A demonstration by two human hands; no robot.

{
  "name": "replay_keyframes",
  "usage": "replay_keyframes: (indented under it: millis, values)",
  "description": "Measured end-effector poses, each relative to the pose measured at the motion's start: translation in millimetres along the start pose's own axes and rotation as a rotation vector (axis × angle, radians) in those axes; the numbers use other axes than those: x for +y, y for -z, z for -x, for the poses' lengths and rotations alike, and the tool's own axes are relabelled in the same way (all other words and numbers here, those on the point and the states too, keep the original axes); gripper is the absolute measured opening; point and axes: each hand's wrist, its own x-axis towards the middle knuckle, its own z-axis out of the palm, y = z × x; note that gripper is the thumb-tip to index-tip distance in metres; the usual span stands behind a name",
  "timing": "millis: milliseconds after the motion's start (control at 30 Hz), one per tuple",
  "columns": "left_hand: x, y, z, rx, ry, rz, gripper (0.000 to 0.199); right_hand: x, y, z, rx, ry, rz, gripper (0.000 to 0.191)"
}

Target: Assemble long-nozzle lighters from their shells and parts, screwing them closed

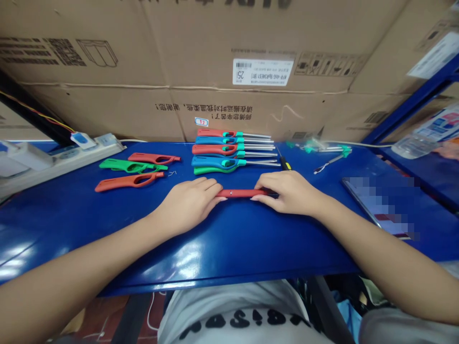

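Both my hands pinch a red lighter casing (241, 193), held edge-on over the blue table (215, 258). My left hand (191, 203) grips its left end, and my right hand (290, 193) closes round its right end; the fingers hide both ends. Just behind lies a stack of long-nosed gas lighters (215, 149) in red, blue and green, their metal barrels pointing right. A screwdriver (285, 163) with a black and yellow handle lies beyond my right hand. Left of my left hand are an orange-red casing (125, 181), green casing parts (132, 166) and a red casing (150, 157).
Small metal pins (172, 173) lie near the casings. Lighter inner parts (328, 149) with teal pieces sit at the back right. A phone (376, 210) lies on the right, a plastic bottle (412, 141) beyond it. A power strip (68, 160) stands left; a large carton (201, 62) walls the back.
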Motion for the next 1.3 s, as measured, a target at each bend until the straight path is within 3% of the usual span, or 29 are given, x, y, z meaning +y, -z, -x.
replay_keyframes:
  millis: [133, 267, 400, 733, 867, 1067, 1300]
  values:
    - [2, 1.3, 1, 0.019, 0.027, 0.075, 0.030, -4, 0, 0, -0.039, -0.040, 0.118, 0.032]
    - [6, 1.3, 2, 0.028, -0.015, 0.168, 0.034, -6, 0, 0, -0.096, -0.027, 0.017, 0.028]
    - [5, -1.3, 3, 0.032, -0.088, 0.104, 0.039, -5, 1, 0, -0.122, -0.011, -0.027, 0.028]
    - [1, -5.0, 3, 0.150, -0.109, 0.157, 0.047, -7, -6, 0, 0.025, 0.197, -0.081, 0.041]
    - [1, -6.9, 4, 0.166, -0.105, 0.213, 0.045, -9, -13, 0, 0.134, 0.276, -0.045, 0.035]
    - [1, -6.2, 5, 0.095, -0.109, 0.264, 0.045, -15, -16, 2, 0.190, 0.272, -0.102, 0.028]
    - [7, -0.9, 4, -0.016, -0.084, 0.219, 0.038, -22, -14, -1, 0.099, 0.201, -0.113, 0.031]
